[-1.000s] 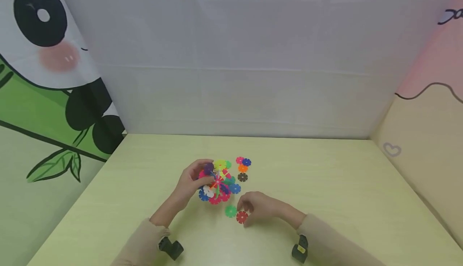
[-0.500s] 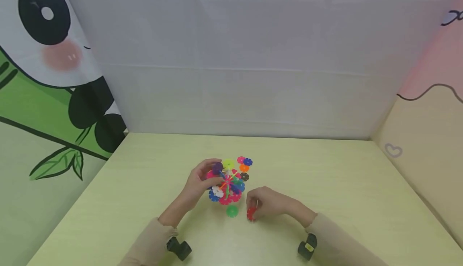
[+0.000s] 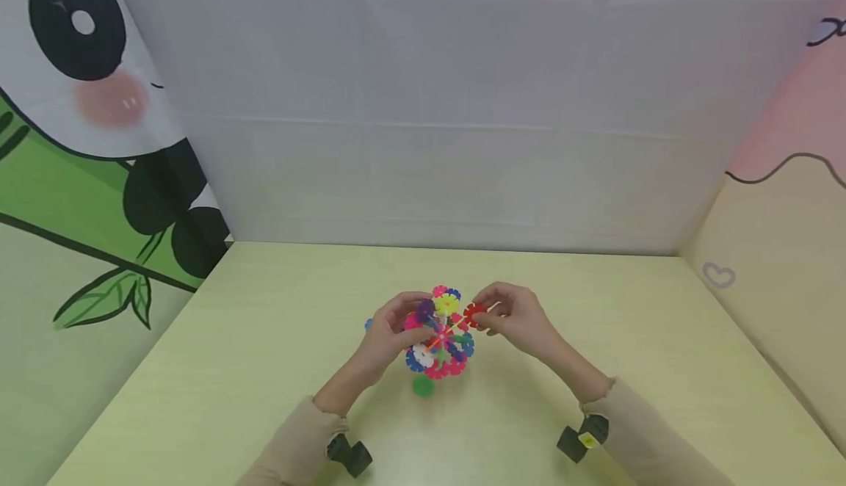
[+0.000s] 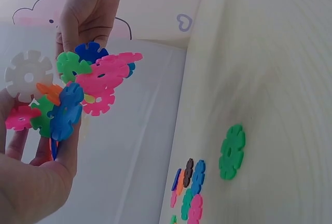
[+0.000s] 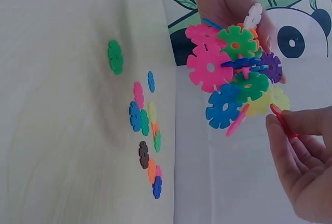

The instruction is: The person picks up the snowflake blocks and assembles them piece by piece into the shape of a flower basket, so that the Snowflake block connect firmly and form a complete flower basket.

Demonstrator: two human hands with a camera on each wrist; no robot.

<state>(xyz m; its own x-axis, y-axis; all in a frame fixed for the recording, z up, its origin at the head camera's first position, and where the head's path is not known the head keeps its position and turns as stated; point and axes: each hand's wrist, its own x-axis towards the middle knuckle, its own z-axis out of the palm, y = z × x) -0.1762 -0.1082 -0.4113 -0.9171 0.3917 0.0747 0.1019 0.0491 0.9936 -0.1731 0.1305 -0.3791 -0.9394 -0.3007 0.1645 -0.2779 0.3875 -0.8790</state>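
Note:
My left hand [image 3: 386, 343] holds up a ball-like cluster of interlocked plastic snowflake discs [image 3: 441, 338], in pink, blue, green, yellow, white, purple and orange. Thumb and fingers grip its left side. At the cluster's upper right, my right hand [image 3: 525, 322] pinches a red snowflake disc [image 3: 473, 314] between thumb and fingertips. The right wrist view shows this red disc [image 5: 283, 121] edge-on, close beside a yellow disc [image 5: 258, 103] of the cluster. In the left wrist view the cluster [image 4: 98, 81] hides the right fingertips.
A lone green disc [image 3: 423, 386] lies on the pale tabletop [image 3: 595, 295] below the cluster. Several loose discs lie farther back, including a black one [image 5: 143, 155] and a blue one [image 5: 135, 116]. A white wall panel [image 3: 423, 104] stands behind the table.
My right hand has picked the red disc off the table beside the green one and raised it to the cluster. My left hand has carried the cluster rightward.

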